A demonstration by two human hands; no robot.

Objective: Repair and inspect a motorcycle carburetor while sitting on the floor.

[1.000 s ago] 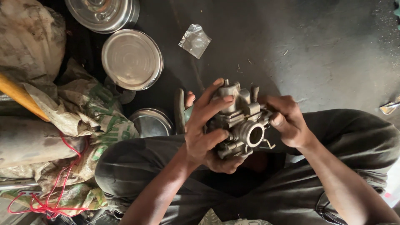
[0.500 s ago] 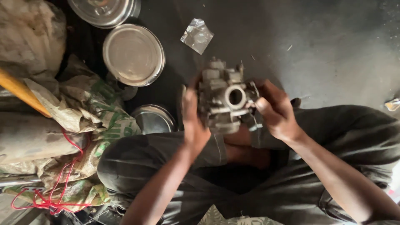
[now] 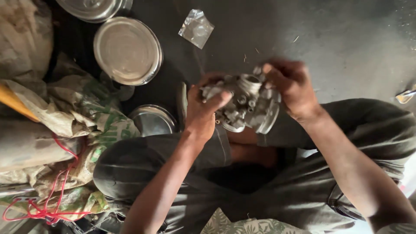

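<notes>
Above a dark, dusty concrete floor, the left hand clamps the grey metal carburetor while the right hand pinches its far top edge; best kept steady over the lap between both hands.

One head-worn camera looks steeply down, close over the lap.

Floor-level repair workshop: grimy concrete floor, metal engine part, steel lids, sacks.

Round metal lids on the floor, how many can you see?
3: one cut off at the top edge, one large below it, one smaller by the left knee. Sacks may hide more.
</notes>
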